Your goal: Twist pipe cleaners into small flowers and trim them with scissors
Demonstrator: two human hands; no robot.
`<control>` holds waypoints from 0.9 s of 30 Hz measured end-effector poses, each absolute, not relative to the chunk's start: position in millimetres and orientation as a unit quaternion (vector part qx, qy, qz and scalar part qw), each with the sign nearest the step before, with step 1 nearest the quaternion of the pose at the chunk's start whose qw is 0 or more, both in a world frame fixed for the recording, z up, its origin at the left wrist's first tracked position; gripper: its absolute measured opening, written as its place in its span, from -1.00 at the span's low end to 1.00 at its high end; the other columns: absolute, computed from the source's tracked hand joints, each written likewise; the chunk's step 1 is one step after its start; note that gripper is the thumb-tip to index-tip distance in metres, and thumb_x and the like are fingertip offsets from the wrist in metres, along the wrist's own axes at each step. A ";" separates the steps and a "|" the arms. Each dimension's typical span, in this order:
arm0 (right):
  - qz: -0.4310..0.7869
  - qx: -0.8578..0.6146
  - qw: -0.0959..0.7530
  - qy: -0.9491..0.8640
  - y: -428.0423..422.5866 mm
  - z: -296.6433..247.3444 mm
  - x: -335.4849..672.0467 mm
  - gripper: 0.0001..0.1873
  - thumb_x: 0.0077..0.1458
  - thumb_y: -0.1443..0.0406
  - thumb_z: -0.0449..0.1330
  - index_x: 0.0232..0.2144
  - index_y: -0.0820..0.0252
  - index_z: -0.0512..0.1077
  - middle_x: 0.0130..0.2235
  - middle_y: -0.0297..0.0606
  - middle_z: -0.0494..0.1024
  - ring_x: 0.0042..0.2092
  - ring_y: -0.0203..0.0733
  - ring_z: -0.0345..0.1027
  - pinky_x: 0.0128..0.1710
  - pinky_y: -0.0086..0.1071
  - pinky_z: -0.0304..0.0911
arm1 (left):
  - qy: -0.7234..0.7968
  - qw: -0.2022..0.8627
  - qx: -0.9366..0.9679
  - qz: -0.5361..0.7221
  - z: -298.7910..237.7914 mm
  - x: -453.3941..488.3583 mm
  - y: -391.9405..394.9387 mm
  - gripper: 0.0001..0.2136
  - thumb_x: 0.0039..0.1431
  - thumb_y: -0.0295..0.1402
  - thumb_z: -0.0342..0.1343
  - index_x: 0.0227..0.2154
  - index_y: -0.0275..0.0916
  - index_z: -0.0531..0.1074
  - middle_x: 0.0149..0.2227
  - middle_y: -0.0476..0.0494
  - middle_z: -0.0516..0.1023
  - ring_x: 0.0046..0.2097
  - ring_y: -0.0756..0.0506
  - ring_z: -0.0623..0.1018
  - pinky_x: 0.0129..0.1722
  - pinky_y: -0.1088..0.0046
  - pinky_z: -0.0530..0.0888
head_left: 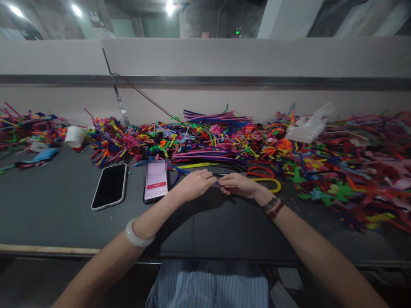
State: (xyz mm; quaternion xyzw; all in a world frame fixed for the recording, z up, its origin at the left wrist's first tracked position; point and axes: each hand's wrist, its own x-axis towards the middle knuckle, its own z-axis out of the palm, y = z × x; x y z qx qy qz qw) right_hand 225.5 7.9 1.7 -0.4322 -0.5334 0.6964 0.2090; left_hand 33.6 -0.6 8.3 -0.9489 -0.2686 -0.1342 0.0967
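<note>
My left hand [199, 184] and my right hand [236, 185] meet over the middle of the table, fingertips almost touching. Both are pinched on a blue pipe cleaner [180, 169], whose one end sticks out leftward past my left hand. A short bit of blue also shows between the two sets of fingers; the rest is hidden by them. Just behind my right hand lie a red-handled pair of scissors [261, 172] and a yellow loop [275, 185]. Yellow pipe cleaners [199, 165] lie flat beyond my left hand.
A phone with a lit screen [156, 192] and a dark-screened phone [109, 187] lie to the left. Heaps of colourful pipe cleaners [221, 139] line the back and right of the dark table [64, 205]. A white paper cup [74, 137] and a white plastic bag [308, 128] sit among them.
</note>
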 end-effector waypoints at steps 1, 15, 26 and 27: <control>0.687 -0.427 0.212 -0.548 7.4 1.6 224.8 -0.74 -0.19 0.19 0.25 -0.57 0.30 0.35 -0.58 -0.36 0.34 -0.55 -0.44 0.19 -0.52 -0.53 0.15 | -0.270 0.094 -0.948 -0.136 8.6 34.0 -1.6 -0.80 0.17 -0.46 -0.21 -0.33 -0.29 0.32 -0.37 -0.13 0.39 -0.30 -0.06 0.37 -0.28 0.45 0.29; 0.406 -0.438 0.296 -0.745 -0.1 1.9 215.8 -0.77 0.04 0.21 0.04 -0.50 0.26 0.36 -0.53 -0.29 0.36 -0.49 -0.31 0.22 -0.44 -0.40 0.18 | -0.359 -0.090 -0.903 -0.217 5.5 29.0 5.2 -0.80 0.13 -0.38 -0.13 -0.45 -0.31 0.37 -0.50 -0.07 0.40 -0.45 0.01 0.37 -0.47 0.53 0.22; 0.746 -0.420 0.256 -0.448 5.6 0.2 222.6 -0.80 -0.12 0.26 0.22 -0.58 0.34 0.37 -0.57 -0.32 0.39 -0.53 -0.44 0.26 -0.51 -0.57 0.20 | -0.273 0.107 -0.945 -0.144 9.9 29.6 3.1 -0.78 0.18 -0.43 -0.22 -0.31 -0.31 0.34 -0.41 -0.13 0.39 -0.31 -0.04 0.39 -0.30 0.46 0.29; 0.747 -0.420 0.258 -0.445 5.4 0.9 222.4 -0.80 -0.13 0.27 0.23 -0.59 0.34 0.37 -0.57 -0.32 0.39 -0.53 -0.44 0.25 -0.51 -0.57 0.20 | -0.271 0.110 -0.946 -0.142 10.3 29.6 2.9 -0.79 0.18 -0.43 -0.22 -0.31 -0.31 0.33 -0.41 -0.13 0.38 -0.32 -0.04 0.38 -0.30 0.46 0.29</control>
